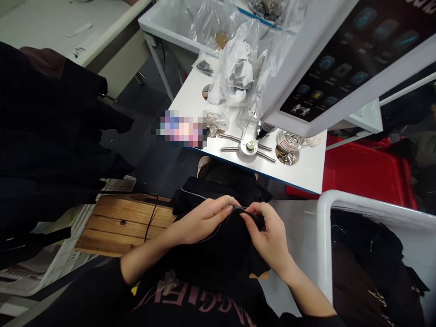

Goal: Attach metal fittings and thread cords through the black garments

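A black garment [235, 245] with a metal zip [194, 193] lies bunched over my lap. On the left, my left hand [211, 218] pinches its upper edge between thumb and fingers. My right hand [269, 231] is closed on the same edge a short way to the right, with the thumb on top of the cloth. Between the two hands the edge is folded and raised. Part of the zip runs under my left wrist, and the garment's lower part merges with my dark clothing.
A white worktable [303, 170] ahead carries a machine head with a screen [344, 59], a tub of metal fittings [293, 140] and plastic bags [238, 68]. A white bin [325, 236] of dark garments stands right, a wooden bench [116, 222] left. Dark clothes [51, 136] hang far left.
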Action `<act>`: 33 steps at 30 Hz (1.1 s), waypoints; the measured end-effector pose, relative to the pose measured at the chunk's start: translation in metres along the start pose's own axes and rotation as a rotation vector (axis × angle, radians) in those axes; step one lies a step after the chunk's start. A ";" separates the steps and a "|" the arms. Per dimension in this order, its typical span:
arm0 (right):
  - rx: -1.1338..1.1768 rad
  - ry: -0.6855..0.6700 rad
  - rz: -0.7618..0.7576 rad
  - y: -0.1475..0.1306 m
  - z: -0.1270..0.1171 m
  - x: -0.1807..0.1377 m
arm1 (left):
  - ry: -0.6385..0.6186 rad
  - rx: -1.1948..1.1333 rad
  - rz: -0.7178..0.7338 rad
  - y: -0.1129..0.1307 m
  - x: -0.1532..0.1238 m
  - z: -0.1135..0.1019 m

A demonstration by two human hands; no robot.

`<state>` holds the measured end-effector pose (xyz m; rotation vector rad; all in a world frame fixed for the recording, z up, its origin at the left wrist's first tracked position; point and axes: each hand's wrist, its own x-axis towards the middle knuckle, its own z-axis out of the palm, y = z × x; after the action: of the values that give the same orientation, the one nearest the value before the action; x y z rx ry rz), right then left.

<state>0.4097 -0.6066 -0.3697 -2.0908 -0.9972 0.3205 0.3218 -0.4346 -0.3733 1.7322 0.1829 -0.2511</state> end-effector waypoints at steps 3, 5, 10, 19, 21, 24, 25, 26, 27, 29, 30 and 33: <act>0.005 -0.004 -0.033 -0.002 -0.001 0.000 | -0.053 0.017 0.053 0.000 -0.001 -0.001; 0.039 -0.024 -0.053 -0.003 -0.002 0.000 | -0.099 0.010 0.111 -0.001 -0.001 -0.002; 0.168 0.008 0.002 0.005 -0.008 -0.004 | -0.080 0.174 0.217 -0.002 -0.001 -0.001; -0.037 -0.462 -0.071 0.009 -0.035 -0.015 | 0.002 0.581 0.651 -0.006 0.001 0.005; -0.132 -0.540 -0.113 0.004 -0.039 -0.016 | 0.003 0.612 0.662 -0.005 0.001 0.007; -0.292 -0.572 -0.152 -0.002 -0.042 -0.016 | -0.011 0.683 0.619 -0.004 -0.002 0.010; -0.332 -0.560 -0.161 -0.003 -0.043 -0.015 | -0.021 0.698 0.588 -0.003 -0.003 0.010; -0.360 -0.542 -0.170 -0.004 -0.044 -0.014 | -0.033 0.698 0.544 -0.002 -0.005 0.010; -0.373 -0.527 -0.178 -0.004 -0.045 -0.012 | -0.047 0.681 0.488 -0.001 -0.006 0.009; -0.362 -0.515 -0.179 -0.006 -0.046 -0.009 | -0.085 0.606 0.365 0.003 -0.008 0.006; -0.338 -0.518 -0.165 -0.006 -0.047 -0.007 | -0.097 0.553 0.312 0.005 -0.008 0.004; -0.164 -0.517 -0.063 -0.007 -0.046 -0.005 | -0.055 0.336 0.213 0.006 -0.007 -0.001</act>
<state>0.4264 -0.6329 -0.3345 -2.1642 -1.4259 0.7985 0.3171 -0.4342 -0.3657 2.0572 -0.0900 -0.1796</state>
